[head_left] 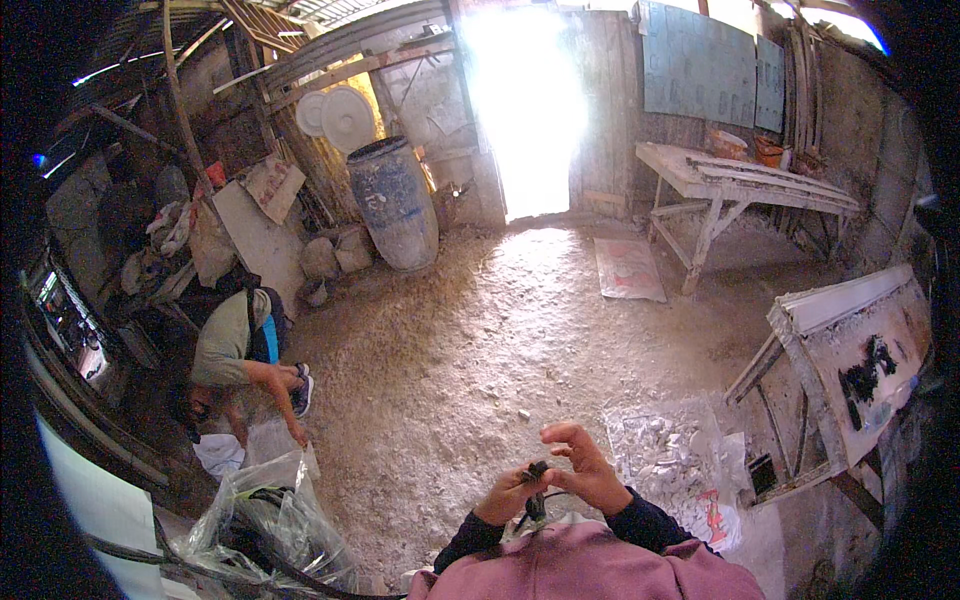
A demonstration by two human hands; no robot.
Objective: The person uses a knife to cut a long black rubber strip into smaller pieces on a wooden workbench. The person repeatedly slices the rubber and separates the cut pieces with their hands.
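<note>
Close in front of my body, my left hand [504, 497] is closed on a small dark object [536, 471] whose kind I cannot make out. It sticks up between the fingertips, and another dark piece hangs just below it. My right hand [590, 472] is right beside it, fingers curved and apart, the thumb close to or touching the dark object. Whether the right thumb presses on it cannot be told. Dark sleeves and a pink garment show beneath both hands.
At left, another person [228, 345] bends over by a clear plastic bag [280, 520] with dark items in it. A blue barrel [393, 205] stands near the bright doorway. Right are a wooden table [745, 180], a tilted white stand [850, 350] and a rubble-strewn sheet [660, 450].
</note>
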